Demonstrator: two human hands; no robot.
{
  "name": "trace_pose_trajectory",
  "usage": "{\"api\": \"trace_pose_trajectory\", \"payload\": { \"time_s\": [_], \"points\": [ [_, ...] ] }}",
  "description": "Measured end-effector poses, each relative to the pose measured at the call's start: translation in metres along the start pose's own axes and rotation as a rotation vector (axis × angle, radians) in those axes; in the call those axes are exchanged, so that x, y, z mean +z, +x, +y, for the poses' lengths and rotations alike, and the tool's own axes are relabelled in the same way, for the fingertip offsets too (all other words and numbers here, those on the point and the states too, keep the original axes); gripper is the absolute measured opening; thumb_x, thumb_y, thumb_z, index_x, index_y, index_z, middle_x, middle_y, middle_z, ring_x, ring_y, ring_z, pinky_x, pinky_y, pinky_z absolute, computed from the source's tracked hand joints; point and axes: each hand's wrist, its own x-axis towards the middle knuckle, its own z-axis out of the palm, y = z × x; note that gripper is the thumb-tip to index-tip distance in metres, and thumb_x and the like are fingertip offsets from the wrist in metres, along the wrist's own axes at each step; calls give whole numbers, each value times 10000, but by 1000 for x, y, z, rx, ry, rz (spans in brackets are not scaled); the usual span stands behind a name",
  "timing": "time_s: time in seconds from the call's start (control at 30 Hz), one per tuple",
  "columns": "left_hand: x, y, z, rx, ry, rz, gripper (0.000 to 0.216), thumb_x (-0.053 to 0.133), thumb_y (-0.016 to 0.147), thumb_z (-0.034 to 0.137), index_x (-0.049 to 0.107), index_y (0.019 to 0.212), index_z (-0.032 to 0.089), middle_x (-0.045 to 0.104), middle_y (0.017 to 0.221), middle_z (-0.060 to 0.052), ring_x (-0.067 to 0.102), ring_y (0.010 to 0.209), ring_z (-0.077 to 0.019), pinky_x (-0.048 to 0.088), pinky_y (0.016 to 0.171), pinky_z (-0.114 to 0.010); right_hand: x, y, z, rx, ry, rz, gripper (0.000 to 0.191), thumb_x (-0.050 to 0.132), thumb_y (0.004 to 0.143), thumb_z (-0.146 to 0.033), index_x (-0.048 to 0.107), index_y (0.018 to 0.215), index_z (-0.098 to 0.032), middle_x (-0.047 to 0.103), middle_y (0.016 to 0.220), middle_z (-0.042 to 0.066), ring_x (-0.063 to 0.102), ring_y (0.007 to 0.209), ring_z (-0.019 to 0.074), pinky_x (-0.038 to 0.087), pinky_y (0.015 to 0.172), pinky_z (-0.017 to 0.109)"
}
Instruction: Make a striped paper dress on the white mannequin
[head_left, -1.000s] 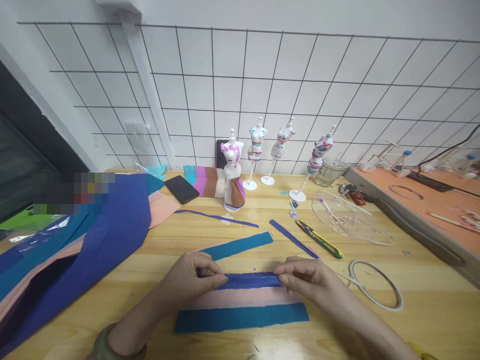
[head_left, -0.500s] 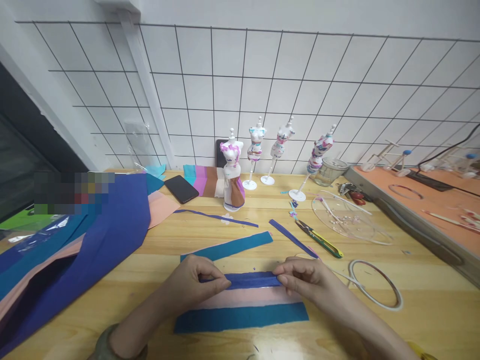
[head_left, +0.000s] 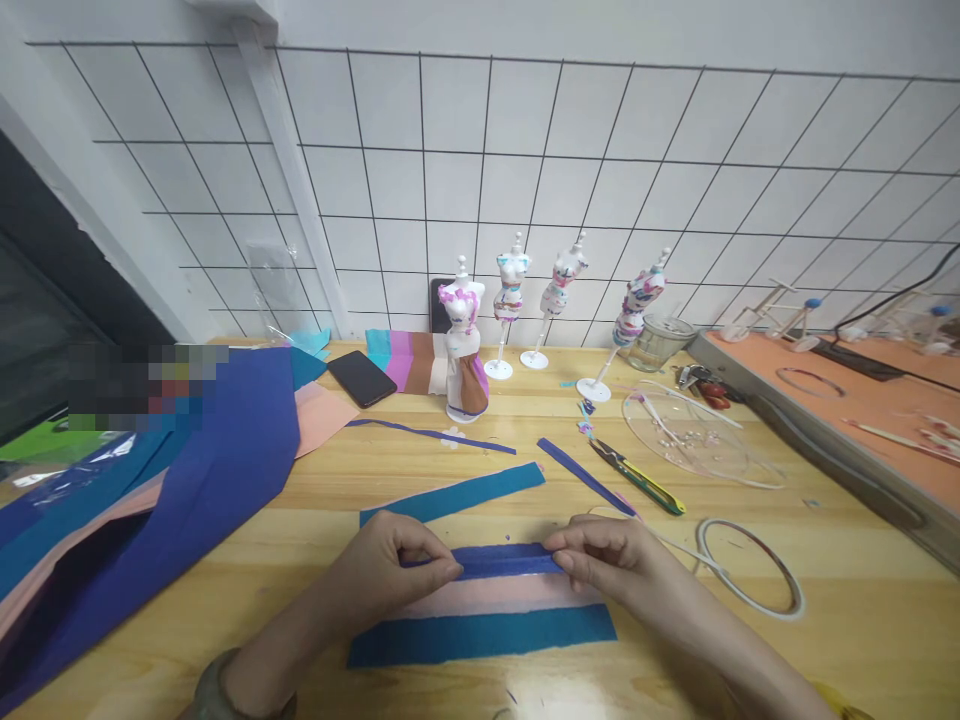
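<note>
A dark blue crepe-paper strip lies lengthwise between my hands. My left hand pinches its left end between thumb and forefinger, and my right hand pinches the right end. Just below it, a pink strip and a teal strip lie flat in parallel; whether the blue one is joined to the pink I cannot tell. Beyond my left hand rests another teal strip with a pink edge. A narrow blue strip slants down toward my right hand.
Small dress-form mannequins stand along the tiled wall. At left are large folded crepe-paper sheets and a black phone. Rightward lie a yellow-green cutter, a tape roll, a clear plate and an orange-topped tray.
Almost nothing differs. Both hands keep their pinch on the blue strip, and the view has shifted very slightly.
</note>
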Motion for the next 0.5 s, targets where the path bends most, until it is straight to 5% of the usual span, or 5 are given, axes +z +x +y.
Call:
{"api": "trace_pose_trajectory", "payload": {
  "time_s": [0.33,0.5],
  "points": [
    [0,0,-1,-26,-10,-1,243,605,726,347,748,656,163,666,606,-21,570,614,-148,418,531,-216,-2,1,-1,-35,-119,1,266,584,844,-391,702,897,-159,654,835,65,617,715,174,484,643,283],
    [3,-2,6,3,-12,-15,253,606,729,359,754,672,161,654,601,-21,535,592,-138,397,530,-222,1,-3,-16,-121,-279,-2,253,531,895,-372,697,1004,-214,681,983,73,619,919,215,469,813,330]
  ]
}}
